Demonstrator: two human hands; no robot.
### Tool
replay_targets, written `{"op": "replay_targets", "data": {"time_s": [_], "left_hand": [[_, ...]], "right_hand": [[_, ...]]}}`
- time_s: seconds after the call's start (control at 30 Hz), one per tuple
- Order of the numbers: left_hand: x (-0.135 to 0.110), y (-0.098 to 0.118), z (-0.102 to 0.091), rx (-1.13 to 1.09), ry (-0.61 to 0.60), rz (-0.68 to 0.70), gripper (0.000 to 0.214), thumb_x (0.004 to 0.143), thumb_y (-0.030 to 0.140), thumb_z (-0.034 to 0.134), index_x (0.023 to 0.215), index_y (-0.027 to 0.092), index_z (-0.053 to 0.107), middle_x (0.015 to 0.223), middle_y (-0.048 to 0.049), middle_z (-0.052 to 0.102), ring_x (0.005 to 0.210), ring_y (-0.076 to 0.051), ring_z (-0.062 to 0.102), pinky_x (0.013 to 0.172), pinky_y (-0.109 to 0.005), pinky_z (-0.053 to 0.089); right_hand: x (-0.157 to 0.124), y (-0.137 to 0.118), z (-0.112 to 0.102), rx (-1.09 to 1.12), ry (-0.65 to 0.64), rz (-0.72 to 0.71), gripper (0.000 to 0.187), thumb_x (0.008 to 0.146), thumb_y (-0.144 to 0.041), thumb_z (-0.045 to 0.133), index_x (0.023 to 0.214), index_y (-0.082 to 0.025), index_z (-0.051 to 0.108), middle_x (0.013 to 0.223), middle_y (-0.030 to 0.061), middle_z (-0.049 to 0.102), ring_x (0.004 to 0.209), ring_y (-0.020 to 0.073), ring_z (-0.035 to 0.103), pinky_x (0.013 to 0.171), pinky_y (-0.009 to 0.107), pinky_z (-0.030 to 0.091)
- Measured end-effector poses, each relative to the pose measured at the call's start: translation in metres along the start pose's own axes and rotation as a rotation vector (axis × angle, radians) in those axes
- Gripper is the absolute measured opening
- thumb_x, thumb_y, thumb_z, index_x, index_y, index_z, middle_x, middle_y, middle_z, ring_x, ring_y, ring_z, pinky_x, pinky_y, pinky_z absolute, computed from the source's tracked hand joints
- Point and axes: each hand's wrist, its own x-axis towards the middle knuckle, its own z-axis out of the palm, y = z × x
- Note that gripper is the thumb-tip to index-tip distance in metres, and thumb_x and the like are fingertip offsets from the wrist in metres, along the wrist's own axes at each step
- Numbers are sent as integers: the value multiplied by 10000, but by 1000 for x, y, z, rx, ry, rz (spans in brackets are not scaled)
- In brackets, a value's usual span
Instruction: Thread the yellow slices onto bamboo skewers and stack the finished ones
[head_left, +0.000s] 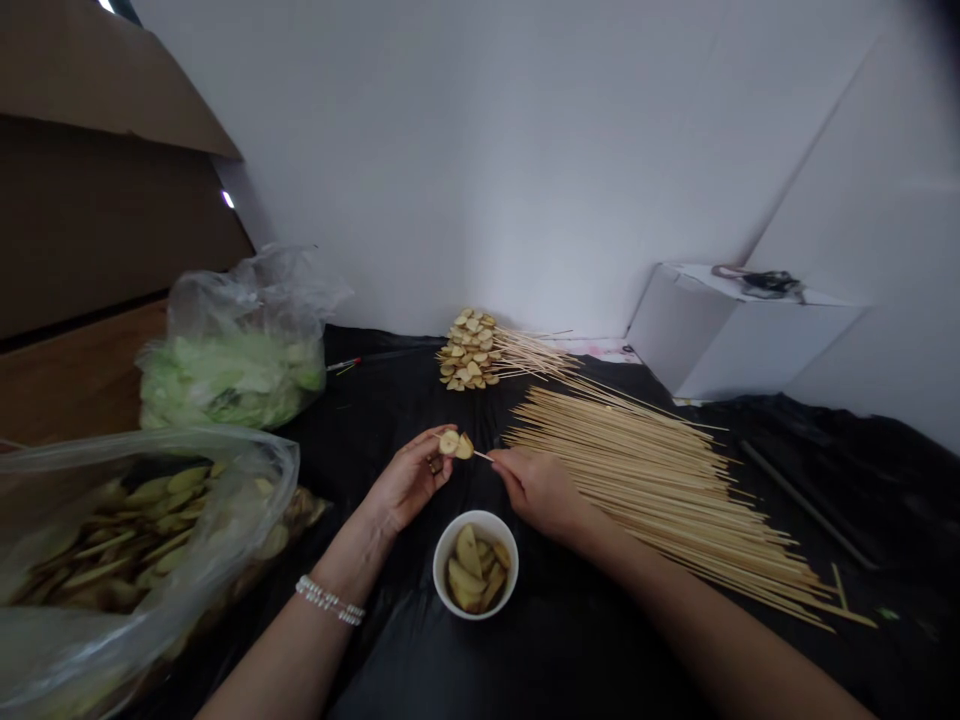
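Note:
My right hand is closed round a thin wooden skewer that points left. Slices of what looks like potato sit at the skewer's far end. My left hand pinches these slices between thumb and fingers. Just below and between both hands stands a white cup with more slices in it. A big pile of bare skewers lies right of my right hand. Behind my hands are stacked skewers loaded with slices.
An open plastic bag of slices lies at the left, with a clear bag of pale green leaves behind it. A pen rests near that bag. A white box stands at the back right, before the white wall.

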Motion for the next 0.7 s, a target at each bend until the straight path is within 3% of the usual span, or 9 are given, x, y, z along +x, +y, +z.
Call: {"op": "replay_targets", "data": {"time_s": [0.7], "left_hand": [[1,-1,-1,-39,-12,21,170,783,43,599,917,104,682,852,-84,679,692,-109,637,587,-172,529]], "right_hand": [[-1,-1,0,48,34,-16,274,957,-241,362,1026,-200,624,954,55,685,874,151,612,770,245,434]]}}
